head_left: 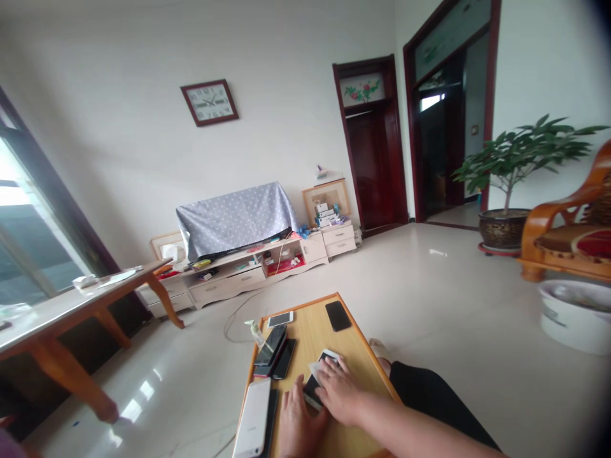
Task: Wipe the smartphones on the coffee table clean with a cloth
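A white-framed smartphone (310, 389) with a dark screen lies on the small wooden table in front of me. My left hand (301, 420) grips its near end, thumb on one side and fingers on the other. My right hand (340, 389) presses a thin white wipe (314, 368) against the screen, covering much of the phone. To the left are a stack of dark phones (271, 346), a white phone (252, 416) on a dark one, and a pump bottle (256, 332). Farther off lie another white phone (280, 319) and a black phone (337, 316).
The wooden table (310, 312) has a raised orange rim. A long table (119, 283) stands at the left by the window. Beyond are a low white cabinet (248, 278) and a cloth-draped shape (238, 219). At right are a potted plant (506, 222), a wooden chair (539, 235) and a white tub (573, 324).
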`<action>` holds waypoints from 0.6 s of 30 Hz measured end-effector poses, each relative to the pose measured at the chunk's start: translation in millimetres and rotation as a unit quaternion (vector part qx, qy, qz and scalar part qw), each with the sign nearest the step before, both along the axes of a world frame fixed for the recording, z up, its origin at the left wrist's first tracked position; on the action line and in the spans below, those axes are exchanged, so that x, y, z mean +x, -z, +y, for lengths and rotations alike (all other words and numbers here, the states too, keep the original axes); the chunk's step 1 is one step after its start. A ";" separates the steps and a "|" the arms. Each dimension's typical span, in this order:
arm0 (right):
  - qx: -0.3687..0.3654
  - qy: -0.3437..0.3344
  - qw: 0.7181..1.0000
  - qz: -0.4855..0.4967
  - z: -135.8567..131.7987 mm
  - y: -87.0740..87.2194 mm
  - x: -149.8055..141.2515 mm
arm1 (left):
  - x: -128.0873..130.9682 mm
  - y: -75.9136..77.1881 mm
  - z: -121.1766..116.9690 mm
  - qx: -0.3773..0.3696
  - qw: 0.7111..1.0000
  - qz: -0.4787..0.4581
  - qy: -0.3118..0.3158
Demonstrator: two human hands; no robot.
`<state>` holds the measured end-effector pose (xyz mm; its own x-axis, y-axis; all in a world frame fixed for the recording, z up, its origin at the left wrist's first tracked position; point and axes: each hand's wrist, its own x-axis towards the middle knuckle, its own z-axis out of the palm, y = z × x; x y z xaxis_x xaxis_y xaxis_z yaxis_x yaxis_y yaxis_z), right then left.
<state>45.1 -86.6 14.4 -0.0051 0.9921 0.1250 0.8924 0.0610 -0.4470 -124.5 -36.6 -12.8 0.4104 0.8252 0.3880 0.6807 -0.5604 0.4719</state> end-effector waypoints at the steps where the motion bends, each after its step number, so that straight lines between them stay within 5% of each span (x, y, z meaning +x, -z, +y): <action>1: -0.008 0.017 1.000 0.003 2.7 -2.5 4.0 | -0.5 0.8 0.7 0.006 1.000 0.000 -0.002; 5: -0.025 0.031 0.999 -0.001 7.0 -10.1 -0.9 | -4.8 5.7 5.2 0.012 1.000 0.004 0.000; 12: 0.001 -0.151 0.987 -0.055 -13.0 -6.3 -37.8 | -18.7 10.9 10.6 -0.018 0.999 -0.032 0.021; 15: -0.010 -0.116 0.991 -0.071 -1.7 -7.7 -25.4 | -20.4 12.5 9.0 -0.001 0.999 -0.041 0.007; 18: -0.031 -0.004 0.996 -0.085 20.6 -10.8 -9.0 | -22.4 18.5 11.7 0.000 0.999 -0.033 -0.006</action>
<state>36.2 -66.0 25.2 -0.0292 0.9977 0.0605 0.9552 0.0457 -0.2925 -147.0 -24.9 -31.3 0.3744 0.8302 0.4129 0.6552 -0.5520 0.5157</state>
